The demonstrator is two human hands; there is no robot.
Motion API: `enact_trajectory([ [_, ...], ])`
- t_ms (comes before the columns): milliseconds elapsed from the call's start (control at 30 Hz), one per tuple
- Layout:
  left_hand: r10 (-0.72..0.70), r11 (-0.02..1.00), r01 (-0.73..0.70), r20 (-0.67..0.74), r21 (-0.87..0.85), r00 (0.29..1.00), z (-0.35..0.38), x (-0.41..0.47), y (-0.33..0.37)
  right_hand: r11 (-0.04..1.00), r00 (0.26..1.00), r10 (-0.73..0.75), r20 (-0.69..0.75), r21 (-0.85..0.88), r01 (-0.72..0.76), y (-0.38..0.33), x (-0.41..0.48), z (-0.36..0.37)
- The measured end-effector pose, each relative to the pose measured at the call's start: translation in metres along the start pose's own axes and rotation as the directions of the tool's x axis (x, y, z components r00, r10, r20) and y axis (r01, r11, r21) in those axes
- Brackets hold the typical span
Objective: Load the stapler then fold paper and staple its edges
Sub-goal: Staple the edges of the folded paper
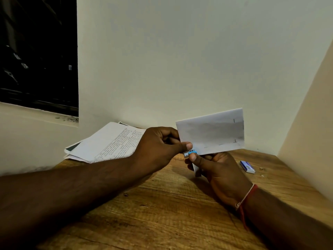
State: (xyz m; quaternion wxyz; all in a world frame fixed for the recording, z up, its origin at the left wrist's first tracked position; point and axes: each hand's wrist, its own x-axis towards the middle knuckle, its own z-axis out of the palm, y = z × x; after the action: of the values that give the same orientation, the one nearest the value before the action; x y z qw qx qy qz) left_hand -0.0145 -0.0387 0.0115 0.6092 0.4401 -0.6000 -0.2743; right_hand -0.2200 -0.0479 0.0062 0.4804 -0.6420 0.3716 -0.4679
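A folded white paper (210,131) is held up above the wooden table (162,204), with staples showing along its right and bottom edges. My left hand (158,143) pinches the paper's lower left corner between thumb and fingers. Just below it, my right hand (214,168) grips a small stapler (192,152) with a blue top and metal body; its jaw sits at the paper's lower left edge. Most of the stapler is hidden inside my fist.
A loose pile of printed sheets (108,141) lies at the back left of the table against the wall. A small blue and white staple box (247,166) lies on the table to the right. Walls close the table in at the back and right.
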Motion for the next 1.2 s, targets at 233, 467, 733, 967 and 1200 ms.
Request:
enact_trajectory([
  [233, 0.003, 1.0, -0.002, -0.024, 0.013, 1.0, 0.003, -0.003, 0.0, 0.999, 0.999, 0.031, -0.008, 0.041, -0.03, 0.001, 0.0, 0.0],
  [467, 0.005, 1.0, -0.004, -0.032, 0.01, 0.999, 0.004, -0.004, -0.005, 0.993, 0.998, 0.062, -0.011, 0.102, -0.061, 0.0, 0.0, 0.002],
  [733, -0.006, 1.0, 0.005, -0.032, -0.016, 0.999, 0.006, -0.004, -0.006, 0.997, 0.998, 0.046, -0.043, 0.068, -0.043, -0.002, -0.002, 0.004],
  [967, 0.006, 1.0, -0.006, -0.038, -0.019, 0.999, 0.007, -0.003, -0.011, 0.998, 0.999, 0.022, -0.027, 0.053, -0.02, -0.004, -0.003, 0.005],
  [1200, 0.011, 1.0, -0.011, -0.043, -0.006, 0.999, 0.009, -0.003, -0.008, 0.999, 0.995, -0.032, -0.092, -0.018, 0.03, -0.004, -0.003, 0.007],
])
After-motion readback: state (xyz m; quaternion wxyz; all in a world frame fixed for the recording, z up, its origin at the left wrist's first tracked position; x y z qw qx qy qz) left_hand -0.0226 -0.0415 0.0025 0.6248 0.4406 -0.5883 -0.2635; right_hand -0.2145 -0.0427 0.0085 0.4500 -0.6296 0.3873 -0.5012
